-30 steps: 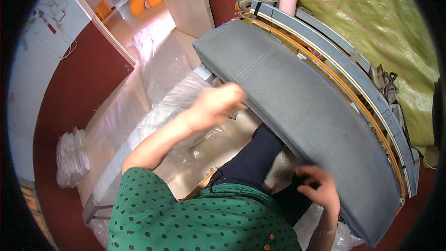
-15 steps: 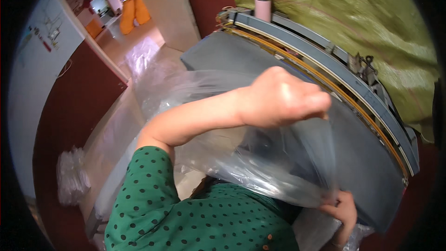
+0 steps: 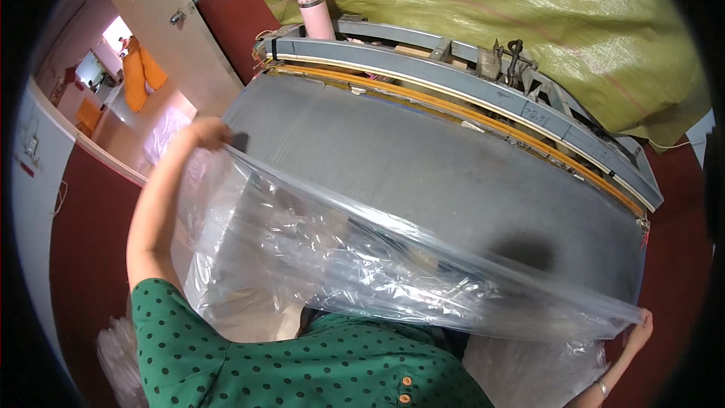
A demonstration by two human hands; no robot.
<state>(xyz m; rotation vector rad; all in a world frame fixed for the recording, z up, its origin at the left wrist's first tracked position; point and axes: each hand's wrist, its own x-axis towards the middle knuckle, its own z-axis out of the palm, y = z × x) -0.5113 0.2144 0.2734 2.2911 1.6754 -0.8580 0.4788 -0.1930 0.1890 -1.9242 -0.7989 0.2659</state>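
Note:
A wide sheet of clear plastic film (image 3: 340,257) stretches in front of me, its far edge pulled in a slanting line from upper left to lower right. My left hand (image 3: 205,134) is closed on the film's left corner, above the left end of the grey table (image 3: 393,151). At the lower right, my right hand (image 3: 642,325) pinches the other corner, just past the table's near right end. The film hangs in shiny folds between my body and the tabletop, and part of the table's near side shows only through it.
A grey metal frame (image 3: 468,83) with an orange rail runs along the table's far side. On it stand a pink bottle (image 3: 314,11) and clamp-like metal parts (image 3: 507,64). Behind hangs a yellow-green tarp (image 3: 483,7). Bundled clear plastic (image 3: 121,359) lies lower left, near an open door (image 3: 181,30).
My left hand has swung from above the middle of the table to its left end. My right hand has moved outward to the right, and the film is now spread wide between them.

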